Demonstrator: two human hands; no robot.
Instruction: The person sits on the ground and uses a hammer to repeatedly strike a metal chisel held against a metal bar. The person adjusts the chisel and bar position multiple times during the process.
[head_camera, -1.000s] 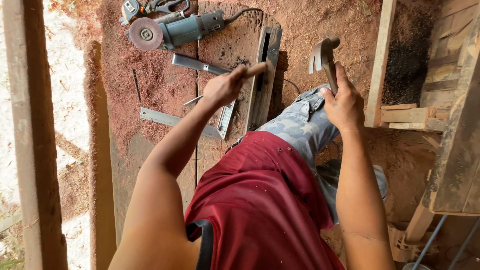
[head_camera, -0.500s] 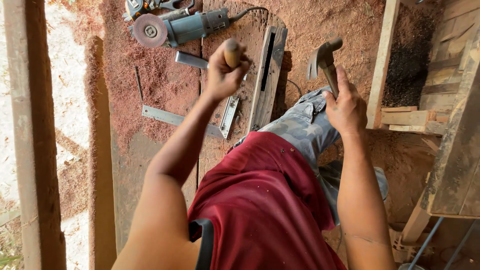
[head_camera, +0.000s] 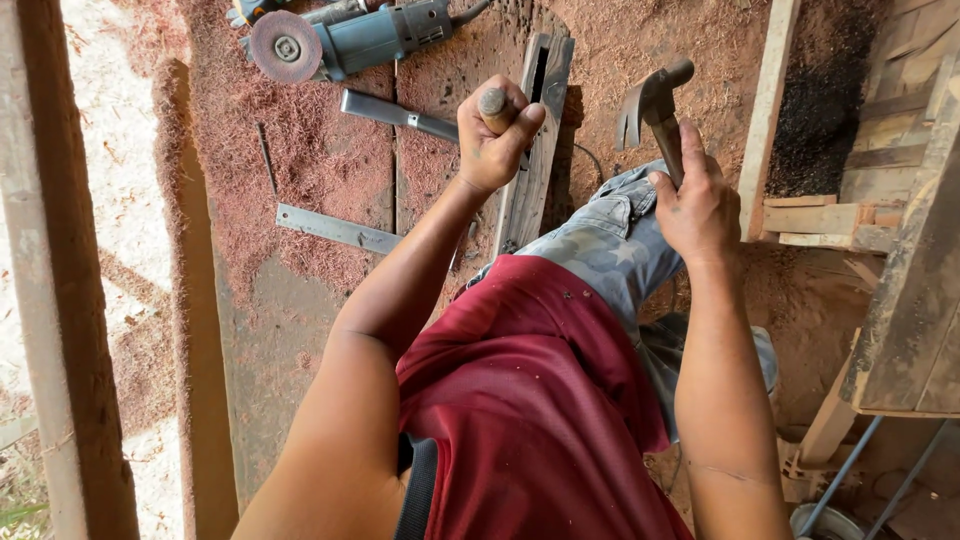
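Left hand (head_camera: 497, 140) fisted around an upright chisel (head_camera: 493, 101) set on the grooved timber (head_camera: 533, 150), butt end up; right hand (head_camera: 695, 200) grips a raised claw hammer (head_camera: 655, 100), just right of it

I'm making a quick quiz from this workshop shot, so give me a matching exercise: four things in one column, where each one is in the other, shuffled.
1 hammer
2 wooden handle
3 angle grinder
4 metal square

A flat on the board, left of the arm
B in the left hand
C top of the picture, on sawdust
D in the right hand

Pairs: 1-D, 2-B, 3-C, 4-A
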